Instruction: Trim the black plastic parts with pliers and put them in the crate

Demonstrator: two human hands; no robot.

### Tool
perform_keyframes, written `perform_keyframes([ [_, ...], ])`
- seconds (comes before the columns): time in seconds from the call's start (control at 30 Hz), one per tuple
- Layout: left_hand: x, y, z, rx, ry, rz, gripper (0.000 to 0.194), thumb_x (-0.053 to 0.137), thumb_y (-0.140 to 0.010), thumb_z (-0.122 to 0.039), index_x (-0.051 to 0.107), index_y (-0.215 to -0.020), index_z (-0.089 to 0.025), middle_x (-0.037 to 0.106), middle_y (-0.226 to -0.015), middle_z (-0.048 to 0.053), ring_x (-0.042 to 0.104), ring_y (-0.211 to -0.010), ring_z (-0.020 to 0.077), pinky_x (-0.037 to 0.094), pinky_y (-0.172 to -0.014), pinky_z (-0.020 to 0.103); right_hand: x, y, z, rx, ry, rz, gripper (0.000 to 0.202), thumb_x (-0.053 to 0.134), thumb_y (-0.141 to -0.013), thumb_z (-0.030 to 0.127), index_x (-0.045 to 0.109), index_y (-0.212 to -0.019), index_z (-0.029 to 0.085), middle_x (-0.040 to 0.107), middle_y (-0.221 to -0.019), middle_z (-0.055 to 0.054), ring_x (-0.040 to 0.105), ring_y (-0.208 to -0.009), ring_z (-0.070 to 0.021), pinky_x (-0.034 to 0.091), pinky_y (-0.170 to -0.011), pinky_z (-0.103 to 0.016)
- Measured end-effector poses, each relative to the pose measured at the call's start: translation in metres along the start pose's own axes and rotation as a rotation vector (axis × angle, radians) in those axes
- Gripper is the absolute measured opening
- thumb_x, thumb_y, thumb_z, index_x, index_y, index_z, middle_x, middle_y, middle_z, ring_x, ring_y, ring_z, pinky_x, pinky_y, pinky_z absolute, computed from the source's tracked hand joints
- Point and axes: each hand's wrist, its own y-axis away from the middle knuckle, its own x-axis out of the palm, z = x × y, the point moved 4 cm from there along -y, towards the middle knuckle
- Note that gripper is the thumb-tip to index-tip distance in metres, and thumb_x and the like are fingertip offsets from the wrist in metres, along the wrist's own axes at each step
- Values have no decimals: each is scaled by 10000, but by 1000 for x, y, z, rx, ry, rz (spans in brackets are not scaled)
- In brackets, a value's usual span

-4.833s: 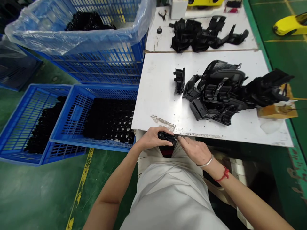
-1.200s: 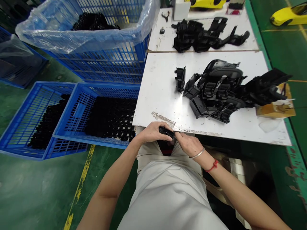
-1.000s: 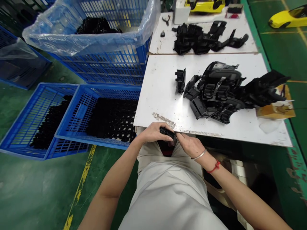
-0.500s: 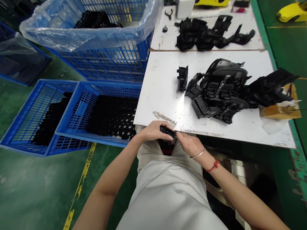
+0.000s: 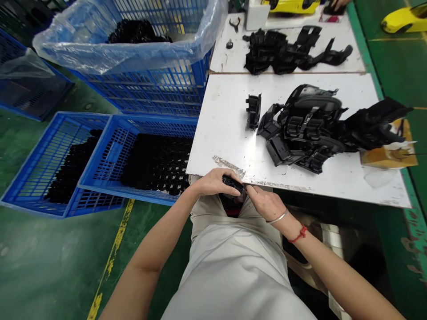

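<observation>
My left hand (image 5: 218, 181) is wrapped round a small black plastic part (image 5: 232, 183), held just off the table's front edge above my lap. Close against the part's right end, my right hand (image 5: 266, 202) is closed in a pinch; whatever it grips there is too small and hidden to name. Beyond my hands, a pile of black moulded plastic parts (image 5: 303, 126) lies on the white tabletop (image 5: 222, 120). One separate black part (image 5: 254, 111) stands just left of that pile.
Blue crates (image 5: 115, 153) of black parts stand on the floor at left, below a larger plastic-lined crate (image 5: 140, 89). More black parts (image 5: 280, 49), pliers (image 5: 235, 24) and a yellow toy car (image 5: 293, 5) are on the far table. Another person's hand (image 5: 338, 4) shows there. A cardboard box (image 5: 390, 155) sits at right.
My right hand has shifted very slightly to the right at the part's end. Another person's hand has come into view at the far top right. My left hand keeps its hold.
</observation>
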Motion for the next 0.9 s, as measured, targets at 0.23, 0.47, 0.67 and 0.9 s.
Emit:
perform_keyframes([
  [0.23, -2, -2, -1, 5, 2, 3, 326, 796, -614, -297, 703, -892, -155, 684, -916, 47, 625, -877, 194, 484, -785, 288, 2, -3, 2, 14, -34, -2, 306, 299, -909, 70, 537, -1068, 179, 645, -903, -79, 592, -634, -151, 174, -459, -283],
  [0.47, -2, -4, -1, 6, -20, -2, 323, 802, -606, -285, 704, -887, -158, 684, -903, 35, 619, -885, 192, 470, -805, 285, 1, -5, 4, 39, -71, 26, 288, 298, -941, 120, 523, -1110, 182, 651, -953, -90, 609, -695, -162, 204, -476, -271],
  [0.67, -1, -3, -3, 0, -30, 7, 324, 794, -617, -301, 704, -895, -161, 679, -903, 32, 614, -871, 187, 461, -784, 276, 3, -1, -6, -45, -340, -38, 185, 325, -968, 229, 503, -1000, 192, 656, -879, -50, 602, -689, -161, 244, -497, -246],
  [0.9, -1, -2, -3, -17, -20, 27, 338, 799, -614, -301, 700, -903, -156, 668, -884, 33, 602, -859, 184, 449, -765, 274, 10, 8, -15, -162, -644, -145, 231, 254, -995, 315, 432, -890, 210, 539, -663, 10, 517, -572, -148, 310, -543, -240],
])
